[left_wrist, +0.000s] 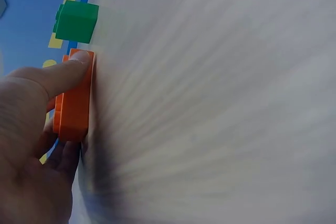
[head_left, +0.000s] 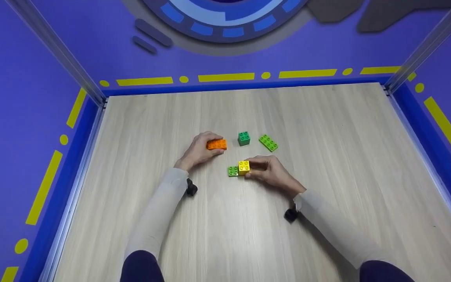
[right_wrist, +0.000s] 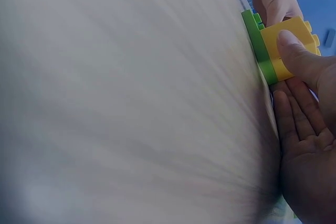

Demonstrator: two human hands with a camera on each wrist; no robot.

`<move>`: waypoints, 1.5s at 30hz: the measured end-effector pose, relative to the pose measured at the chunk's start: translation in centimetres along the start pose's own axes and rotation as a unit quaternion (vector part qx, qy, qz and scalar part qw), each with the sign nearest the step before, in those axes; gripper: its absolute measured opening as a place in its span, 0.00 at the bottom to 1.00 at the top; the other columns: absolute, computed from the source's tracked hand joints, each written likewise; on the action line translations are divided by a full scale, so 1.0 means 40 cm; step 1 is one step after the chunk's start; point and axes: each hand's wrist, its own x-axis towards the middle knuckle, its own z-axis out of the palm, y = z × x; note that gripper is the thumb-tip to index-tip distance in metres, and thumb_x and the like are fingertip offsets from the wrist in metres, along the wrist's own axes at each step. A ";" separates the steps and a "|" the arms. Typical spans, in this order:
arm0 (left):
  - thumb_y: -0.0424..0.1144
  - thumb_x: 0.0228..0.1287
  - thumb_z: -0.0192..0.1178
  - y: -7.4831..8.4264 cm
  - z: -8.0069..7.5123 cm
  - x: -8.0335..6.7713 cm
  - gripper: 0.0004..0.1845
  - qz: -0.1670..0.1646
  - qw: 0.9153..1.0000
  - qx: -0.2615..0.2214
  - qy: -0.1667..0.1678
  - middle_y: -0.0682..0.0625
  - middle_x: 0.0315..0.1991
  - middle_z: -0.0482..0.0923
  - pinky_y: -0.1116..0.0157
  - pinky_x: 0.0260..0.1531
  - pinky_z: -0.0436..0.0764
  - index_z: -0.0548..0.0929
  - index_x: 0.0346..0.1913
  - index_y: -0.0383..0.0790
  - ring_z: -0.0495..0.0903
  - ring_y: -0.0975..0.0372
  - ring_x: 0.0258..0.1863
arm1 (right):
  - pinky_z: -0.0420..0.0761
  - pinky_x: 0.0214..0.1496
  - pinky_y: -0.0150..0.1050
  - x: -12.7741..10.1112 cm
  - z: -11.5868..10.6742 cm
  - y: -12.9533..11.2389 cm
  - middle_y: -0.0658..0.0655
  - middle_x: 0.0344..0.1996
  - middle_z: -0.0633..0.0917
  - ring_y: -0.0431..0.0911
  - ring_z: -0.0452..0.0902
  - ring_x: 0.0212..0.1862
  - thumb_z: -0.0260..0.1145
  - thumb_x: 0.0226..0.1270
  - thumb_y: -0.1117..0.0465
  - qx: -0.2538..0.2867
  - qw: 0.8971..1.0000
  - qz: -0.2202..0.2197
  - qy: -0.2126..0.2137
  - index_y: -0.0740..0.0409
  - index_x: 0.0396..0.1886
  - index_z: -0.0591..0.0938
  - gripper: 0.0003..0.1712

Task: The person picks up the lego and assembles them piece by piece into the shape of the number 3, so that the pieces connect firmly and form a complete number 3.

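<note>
Fingers of right hand [head_left: 272, 172] pinched yellow brick [head_left: 244, 167] seated on green plate [head_left: 232, 171], mid-table. Left hand [head_left: 200, 150] gripped orange brick [head_left: 216, 144], flat on table. Risk: off-centre press tilts yellow, plate slides; orange could slip from thumb [left_wrist: 63, 74] grip.

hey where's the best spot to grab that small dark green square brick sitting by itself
Probably from above, pinching two opposite smooth side walls of the small dark green square plastic brick. It sits studs-up on the wooden table, apart from the orange brick and the lime brick.
</note>
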 end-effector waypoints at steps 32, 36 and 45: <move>0.47 0.72 0.72 0.044 -0.034 -0.014 0.24 0.000 1.000 0.000 -0.006 0.49 0.62 0.83 0.55 0.70 0.76 0.85 0.67 0.44 0.79 0.56 0.63 | 0.83 0.70 0.46 -0.002 -0.001 0.005 0.57 0.59 0.90 0.52 0.87 0.61 0.81 0.65 0.59 -0.014 1.000 -0.003 -0.005 0.55 0.64 0.87 0.27; 0.45 0.72 0.73 0.055 -0.041 -0.020 0.23 0.016 1.000 -0.003 -0.004 0.50 0.60 0.83 0.55 0.68 0.78 0.86 0.66 0.44 0.79 0.56 0.61 | 0.83 0.70 0.47 -0.002 -0.001 0.004 0.58 0.60 0.89 0.53 0.86 0.61 0.81 0.65 0.59 -0.009 1.000 -0.003 -0.005 0.55 0.64 0.87 0.27; 0.44 0.72 0.72 0.082 -0.049 -0.037 0.21 0.055 0.998 0.007 -0.007 0.49 0.57 0.84 0.57 0.62 0.80 0.87 0.65 0.44 0.80 0.57 0.55 | 0.83 0.70 0.50 0.001 -0.001 0.006 0.58 0.59 0.90 0.53 0.86 0.61 0.81 0.65 0.59 -0.014 1.000 -0.008 -0.003 0.55 0.64 0.87 0.27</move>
